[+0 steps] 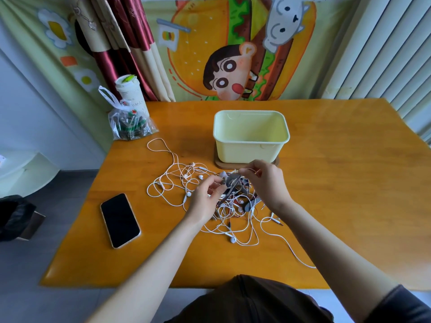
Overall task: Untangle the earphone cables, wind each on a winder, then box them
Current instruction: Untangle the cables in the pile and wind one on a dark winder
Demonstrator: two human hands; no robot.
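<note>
A tangle of white earphone cables (177, 183) is spread over the middle of the orange table (338, 183), with several grey strap-like winders (233, 183) mixed into its centre. My left hand (205, 201) pinches a grey winder at the pile's middle. My right hand (265, 180) pinches a thin white cable just above the pile. A pale yellow open box (250, 136) stands empty behind the pile on a brown lid or board.
A black phone (120, 220) lies face up left of the cables. A clear plastic bag (129, 123) with small items and a white cup (131, 94) stand at the table's back left. One cable end trails toward the right front edge (300, 257).
</note>
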